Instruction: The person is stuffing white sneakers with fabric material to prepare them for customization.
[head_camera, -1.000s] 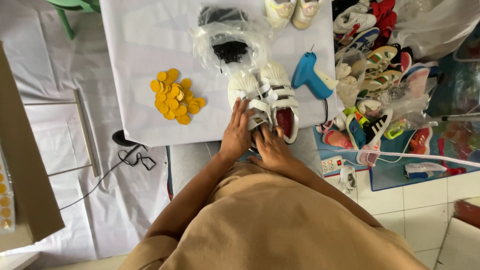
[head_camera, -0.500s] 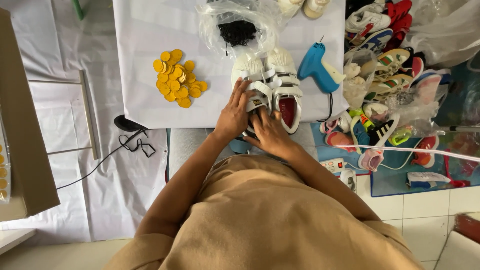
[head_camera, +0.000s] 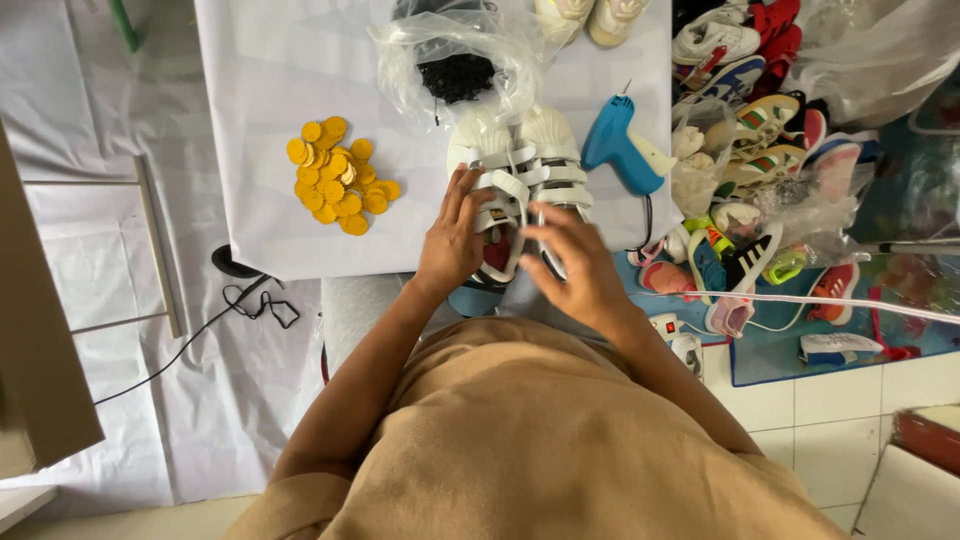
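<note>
A pair of small white strap shoes (head_camera: 520, 165) lies side by side at the near edge of a white-covered table (head_camera: 260, 80). My left hand (head_camera: 455, 240) rests on the heel of the left shoe, fingers spread over its straps. My right hand (head_camera: 575, 265) covers the heel of the right shoe, fingers reaching onto its straps. Both hands touch the shoes at the table edge.
A heap of yellow round discs (head_camera: 338, 183) lies left of the shoes. A blue glue gun (head_camera: 620, 155) lies to their right, a clear bag with black bits (head_camera: 455, 60) behind. Many small shoes (head_camera: 770, 150) pile up on the floor at right. A black cable (head_camera: 245, 295) runs left.
The view has shifted slightly. My right hand has moved up from beside the heel onto the right shoe's straps. My left hand stays on the left shoe.
</note>
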